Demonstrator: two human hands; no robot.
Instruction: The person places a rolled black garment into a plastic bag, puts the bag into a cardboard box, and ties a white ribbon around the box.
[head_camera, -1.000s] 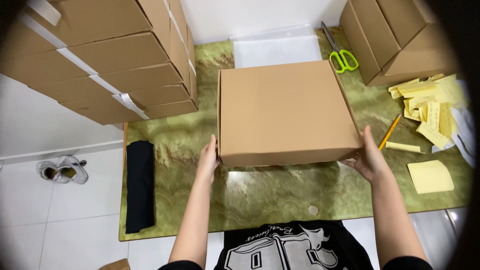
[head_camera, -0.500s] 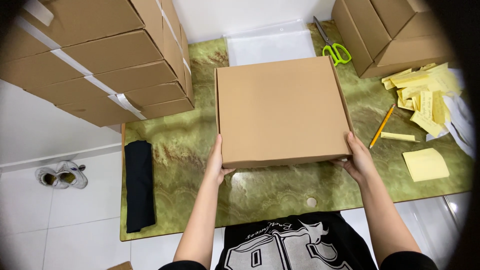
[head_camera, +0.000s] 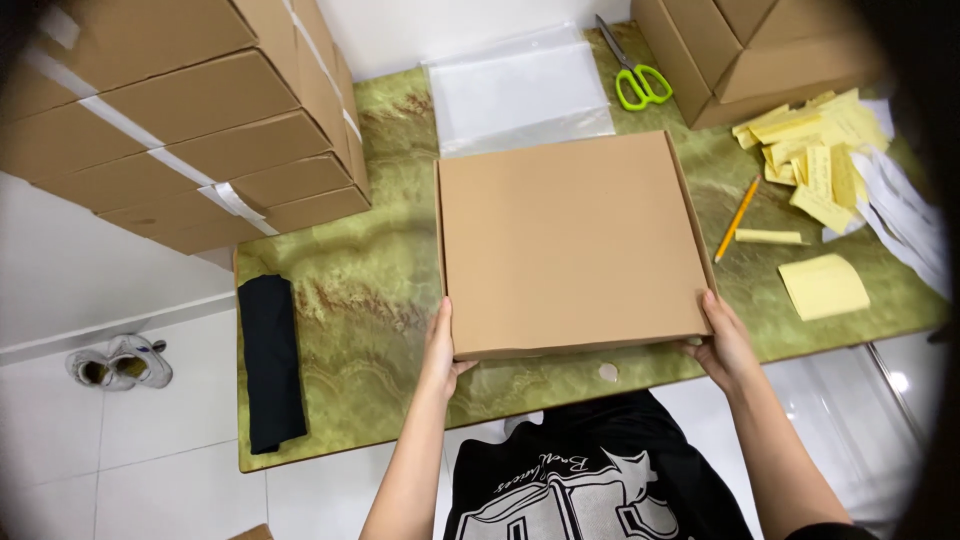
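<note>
Box (head_camera: 565, 240) in both hands, pencil (head_camera: 737, 218) nr.

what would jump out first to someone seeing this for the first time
A big flat brown cardboard box fills the middle of the green marbled table, with the left hand and right hand gripping its near corners. Stacked cartons loom at far left, and green-handled scissors lie beyond the box.

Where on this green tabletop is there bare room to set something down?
Bare room lies between the folded black cloth and the flat cardboard box, below the stacked cartons. The right side is crowded: yellow slips, pencil, sticky pad.
</note>
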